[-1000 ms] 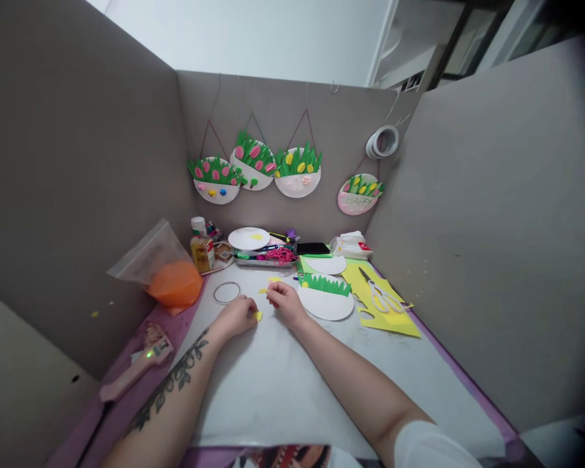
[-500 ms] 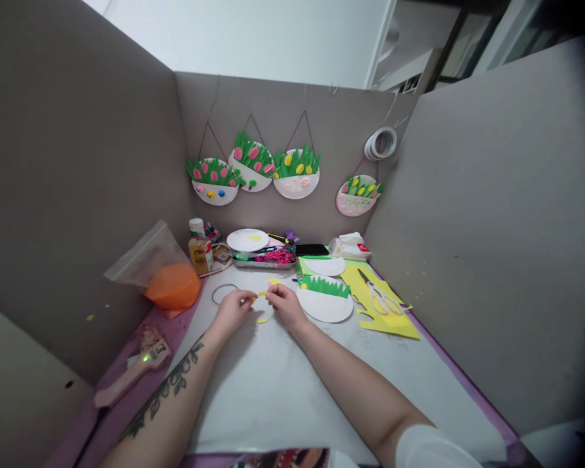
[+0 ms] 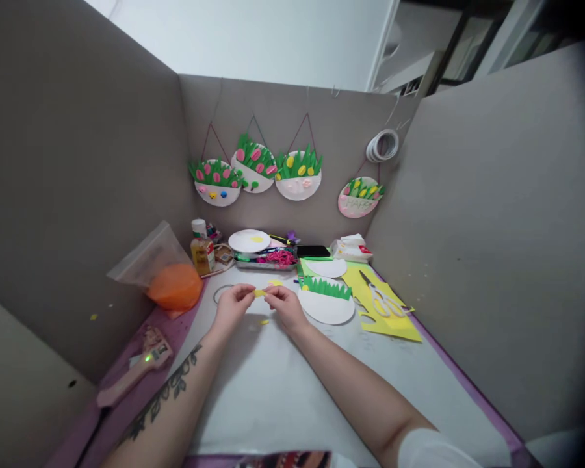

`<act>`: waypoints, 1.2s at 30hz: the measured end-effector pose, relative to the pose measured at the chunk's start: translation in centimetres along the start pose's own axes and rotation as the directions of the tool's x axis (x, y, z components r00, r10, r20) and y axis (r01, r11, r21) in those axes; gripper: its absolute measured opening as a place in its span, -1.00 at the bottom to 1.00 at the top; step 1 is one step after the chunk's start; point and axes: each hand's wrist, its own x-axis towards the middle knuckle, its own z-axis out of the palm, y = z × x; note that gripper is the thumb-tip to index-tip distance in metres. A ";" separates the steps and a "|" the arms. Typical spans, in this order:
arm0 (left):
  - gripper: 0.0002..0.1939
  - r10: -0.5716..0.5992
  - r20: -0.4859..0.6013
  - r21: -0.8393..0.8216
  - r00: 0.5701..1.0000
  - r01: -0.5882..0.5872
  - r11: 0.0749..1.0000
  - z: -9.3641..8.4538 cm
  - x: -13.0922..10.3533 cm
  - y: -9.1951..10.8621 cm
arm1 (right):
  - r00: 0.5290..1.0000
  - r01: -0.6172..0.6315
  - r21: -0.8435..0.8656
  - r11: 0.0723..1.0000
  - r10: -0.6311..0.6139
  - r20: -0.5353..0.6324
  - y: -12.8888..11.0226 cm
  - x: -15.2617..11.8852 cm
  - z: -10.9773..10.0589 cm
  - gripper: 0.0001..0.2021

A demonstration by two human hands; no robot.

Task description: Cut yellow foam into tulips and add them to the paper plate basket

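A small piece of yellow paper (image 3: 259, 293) is pinched between the fingertips of my left hand (image 3: 234, 305) and my right hand (image 3: 285, 307), held just above the white table sheet (image 3: 273, 390). Another small yellow paper piece (image 3: 264, 322) lies on the sheet below my fingers. More yellow paper (image 3: 275, 283) shows just behind my hands. To the right of my right hand rests a white paper plate (image 3: 325, 308) with a green paper grass strip (image 3: 327, 286) along its top edge.
White-handled scissors (image 3: 384, 303) lie on yellow sheets (image 3: 394, 329) at right. A pink glue gun (image 3: 136, 374), lit green, and a bag of orange material (image 3: 174, 286) are at left. Behind stand a glue bottle (image 3: 203, 250) and a supply tray (image 3: 266, 264). Decorated plates (image 3: 298, 188) hang on the back panel.
My hands have drawn slightly closer together, and the yellow paper between them now looks flatter and shorter, its curved outline gone. The camera view has shifted a little.
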 end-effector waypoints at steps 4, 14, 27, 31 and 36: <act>-0.69 -0.053 0.014 -0.009 0.998 0.053 0.999 0.1 -0.3 0.8 | 0.999 -0.025 -0.035 0.999 0.024 -0.030 -0.3 -0.1 0.4 -0.90; -0.65 -0.023 0.029 -0.064 0.999 0.025 0.998 0.4 -0.6 0.9 | 0.996 -0.057 -0.019 0.998 0.056 -0.071 -0.5 0.1 0.4 -0.93; -0.69 -0.018 0.095 0.170 0.995 0.001 0.985 0.4 -0.8 0.9 | 0.998 -0.030 -0.060 0.998 0.027 -0.050 -0.3 0.2 0.0 -0.94; -0.69 -0.031 0.108 0.165 0.994 0.013 0.986 0.4 -0.8 1.1 | 0.999 -0.028 -0.055 0.998 0.026 -0.042 -0.3 0.2 0.1 -0.96; -0.67 -0.031 0.109 0.139 0.994 0.016 0.990 0.4 -0.8 1.0 | 0.998 -0.035 -0.035 0.999 0.033 -0.047 -0.8 0.1 0.2 -0.97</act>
